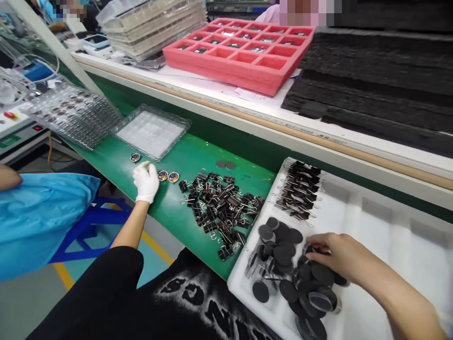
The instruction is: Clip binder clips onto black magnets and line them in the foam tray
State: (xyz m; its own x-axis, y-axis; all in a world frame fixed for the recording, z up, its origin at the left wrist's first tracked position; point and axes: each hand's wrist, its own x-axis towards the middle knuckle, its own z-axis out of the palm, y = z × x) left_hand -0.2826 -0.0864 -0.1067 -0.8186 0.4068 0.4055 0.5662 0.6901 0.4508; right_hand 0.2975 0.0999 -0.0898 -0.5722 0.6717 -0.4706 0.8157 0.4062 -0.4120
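A worker's gloved left hand (146,182) rests closed beside three round badges (168,176) at ten o'clock; the bare right hand (334,256) spreads fingers over black discs (283,255) at five o'clock. Binder clips (219,208) remain heaped between them, unused.

Binder clips (221,208) crowd the green belt (198,153); bare belt beyond them.

White glove on the left hand (146,182), right hand (334,257) bare, black printed shirt (184,302).
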